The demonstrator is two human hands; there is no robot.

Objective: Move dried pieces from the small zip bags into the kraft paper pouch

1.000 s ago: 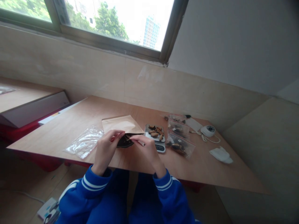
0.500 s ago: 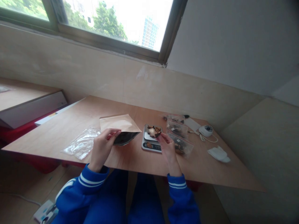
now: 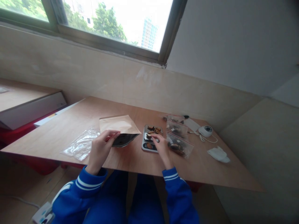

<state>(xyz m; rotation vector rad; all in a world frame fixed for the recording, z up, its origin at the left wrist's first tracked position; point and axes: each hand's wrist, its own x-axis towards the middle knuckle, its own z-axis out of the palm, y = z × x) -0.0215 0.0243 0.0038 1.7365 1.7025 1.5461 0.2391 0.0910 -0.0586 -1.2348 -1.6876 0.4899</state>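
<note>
My left hand (image 3: 101, 149) is closed on the near edge of a brown paper pouch (image 3: 120, 123), whose mouth gapes toward me and shows a dark lining. A small digital kitchen scale (image 3: 145, 144) lies to the right of the pouch. Several dried mushroom pieces (image 3: 158, 130), brown and curled, rest on its plate, and one more brown piece (image 3: 149, 145) sits by its display. Over the scale's near side, the thumb and fingers of my right hand (image 3: 162, 147) pinch a pale, dark-edged dried mushroom piece (image 3: 149, 136). My fingers partly cover the plate and display.
Right of the scale are zip bags (image 3: 179, 146) of dark dried pieces, a black-capped pen (image 3: 186, 117), a white camera (image 3: 205, 131) with its cable and a crumpled white tissue (image 3: 219, 154). A clear plastic bag (image 3: 80, 144) lies at left on the wooden table (image 3: 126, 160).
My right hand has moved slightly left and lower over the scale. The large pale mushroom piece it held up no longer shows there, and more pieces on the plate are visible.
</note>
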